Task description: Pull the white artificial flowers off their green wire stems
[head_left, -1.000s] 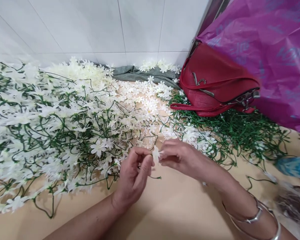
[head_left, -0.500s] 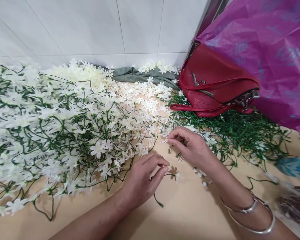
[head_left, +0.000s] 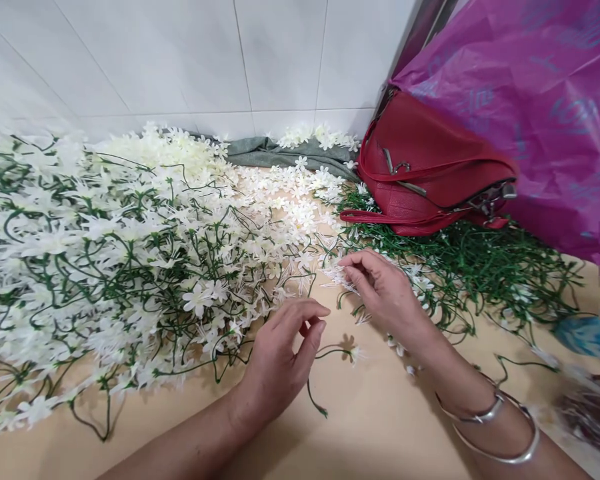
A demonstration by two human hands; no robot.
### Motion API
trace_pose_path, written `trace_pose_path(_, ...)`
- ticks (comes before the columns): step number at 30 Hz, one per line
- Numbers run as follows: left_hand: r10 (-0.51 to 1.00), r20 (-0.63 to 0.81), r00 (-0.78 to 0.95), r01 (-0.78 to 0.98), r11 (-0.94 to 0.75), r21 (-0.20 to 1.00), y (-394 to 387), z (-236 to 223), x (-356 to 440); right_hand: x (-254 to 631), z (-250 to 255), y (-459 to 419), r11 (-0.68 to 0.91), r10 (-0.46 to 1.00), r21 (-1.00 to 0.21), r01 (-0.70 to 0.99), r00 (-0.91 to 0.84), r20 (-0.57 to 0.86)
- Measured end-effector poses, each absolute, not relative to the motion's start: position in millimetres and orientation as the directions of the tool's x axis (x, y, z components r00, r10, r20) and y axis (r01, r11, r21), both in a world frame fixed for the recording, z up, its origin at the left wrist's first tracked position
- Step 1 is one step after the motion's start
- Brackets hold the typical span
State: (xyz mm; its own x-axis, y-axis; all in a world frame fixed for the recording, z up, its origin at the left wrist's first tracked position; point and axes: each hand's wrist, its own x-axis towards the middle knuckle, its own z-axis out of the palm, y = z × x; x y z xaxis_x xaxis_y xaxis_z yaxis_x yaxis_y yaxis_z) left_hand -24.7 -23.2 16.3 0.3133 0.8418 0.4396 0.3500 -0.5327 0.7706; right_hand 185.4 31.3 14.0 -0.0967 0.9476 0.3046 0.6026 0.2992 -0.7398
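Observation:
My left hand [head_left: 287, 357] hovers over the table, thumb and forefinger curved with a narrow gap between their tips and nothing seen in it. Just right of it lies a single artificial white flower [head_left: 354, 354] on a green stem. Another green stem [head_left: 316, 402] sticks out from below the hand. My right hand [head_left: 383, 290] is pinched at the fingertips, over a small heap of thin white stamens [head_left: 334, 275]; what the fingers hold is too small to make out. To the left spreads a big pile of stemmed white flowers [head_left: 197, 298].
Loose white petals [head_left: 300, 207] lie near the tiled wall [head_left: 280, 53], beside a grey-green cloth [head_left: 270, 152]. A red handbag [head_left: 425, 167] rests on green stems [head_left: 480, 267]. Behind it stands a purple plastic bag [head_left: 545, 127]. A blue patterned object [head_left: 590, 335] is at the right edge.
My left hand has shifted slightly left and up, uncovering more of the single flower's stem. My right hand has moved slightly, its fingertips still pinched by the stamens.

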Motion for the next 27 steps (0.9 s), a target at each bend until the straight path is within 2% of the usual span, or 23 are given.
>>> trace_pose_path(3, 0.812, 0.492, 0.315, 0.468, -0.584, 0.663, -13, 32, -24, 184, 14, 31, 0.348, 0.925, -0.699, 0.625, -0.106, 0.365)
trace_pose_path(5, 0.78, 0.49, 0.389, 0.594, -0.619, 0.513, 2, 41, -23, 183, 15, 31, 0.387, 0.905, -0.686, 0.617, -0.109, 0.412)
trace_pose_path(7, 0.784, 0.442, 0.435, 0.725, -0.597, 0.344, 21, 46, -21, 182, 14, 30, 0.404, 0.896, -0.69, 0.601, -0.108, 0.431)
trace_pose_path(10, 0.819, 0.332, 0.468, 0.824, -0.54, 0.172, 48, 44, -18, 181, 13, 28, 0.387, 0.91, -0.729, 0.565, -0.104, 0.402)
trace_pose_path(14, 0.863, 0.258, 0.433, 0.873, -0.473, 0.118, 66, 37, -16, 178, 13, 26, 0.324, 0.937, -0.793, 0.516, -0.061, 0.344)
trace_pose_path(17, 0.854, 0.286, 0.435, 0.858, -0.489, 0.158, 69, 36, -18, 177, 15, 25, 0.254, 0.958, -0.857, 0.449, 0.004, 0.286)
trace_pose_path(19, 0.851, 0.326, 0.411, 0.836, -0.495, 0.238, 66, 38, -20, 176, 17, 25, 0.238, 0.958, -0.886, 0.397, 0.057, 0.282)
trace_pose_path(21, 0.861, 0.38, 0.338, 0.772, -0.485, 0.411, 61, 44, -20, 175, 20, 25, 0.245, 0.945, -0.912, 0.328, 0.129, 0.3)
trace_pose_path(23, 0.899, 0.38, 0.216, 0.613, -0.428, 0.665, 53, 51, -18, 173, 23, 24, 0.259, 0.931, -0.94, 0.22, 0.202, 0.304)
trace_pose_path(25, 0.963, 0.24, 0.12, 0.362, -0.268, 0.893, 46, 57, -14, 169, 28, 21, 0.272, 0.925, -0.956, 0.108, 0.245, 0.29)
trace_pose_path(27, 0.994, 0.039, 0.101, 0.105, -0.05, 0.993, 40, 59, -11, 165, 32, 16, 0.285, 0.926, -0.957, 0.048, 0.243, 0.288)
